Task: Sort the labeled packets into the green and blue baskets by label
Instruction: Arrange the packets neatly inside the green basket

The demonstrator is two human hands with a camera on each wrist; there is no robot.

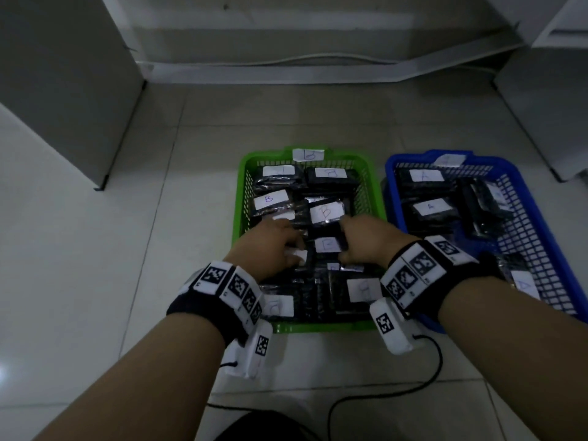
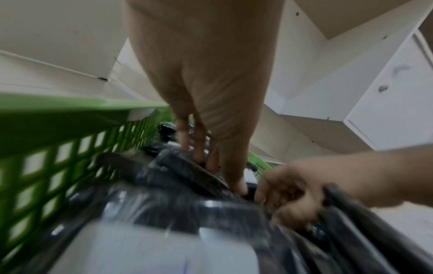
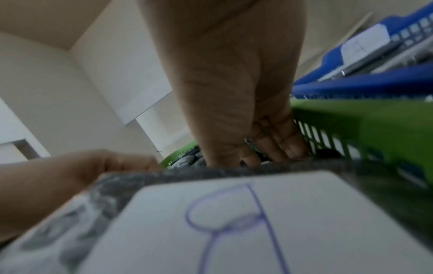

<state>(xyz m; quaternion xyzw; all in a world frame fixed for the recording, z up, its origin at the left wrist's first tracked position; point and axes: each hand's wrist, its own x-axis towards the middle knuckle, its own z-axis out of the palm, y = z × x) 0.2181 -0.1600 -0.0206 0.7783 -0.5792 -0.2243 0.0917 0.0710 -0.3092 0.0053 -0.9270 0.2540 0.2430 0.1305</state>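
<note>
My left hand point(image 1: 270, 246): low in the middle of the head view, inside the green basket point(image 1: 243, 173); in the left wrist view my fingers point(image 2: 199, 146) reach down straight among the dark packets, tips touching them. I cannot tell whether they have hold of one.
My right hand point(image 1: 366, 243): just right of the left, also in the green basket; my fingers point(image 3: 281, 140) curl down behind the top edge of a dark packet, but whether they grip it I cannot tell.
Packets in green basket: dark wrapped packets with white labels, several reading B, e.g. one point(image 1: 326, 213) just above my hands in the frame.
Nearest packet point(image 3: 234, 222): fills the lower part of the right wrist view, white label with blue pen strokes.
Blue basket point(image 1: 541, 224): right of the green one, touching or nearly so; holds packets labeled A point(image 1: 431, 207).
Floor point(image 1: 127, 218): pale tiles under both baskets.
</note>
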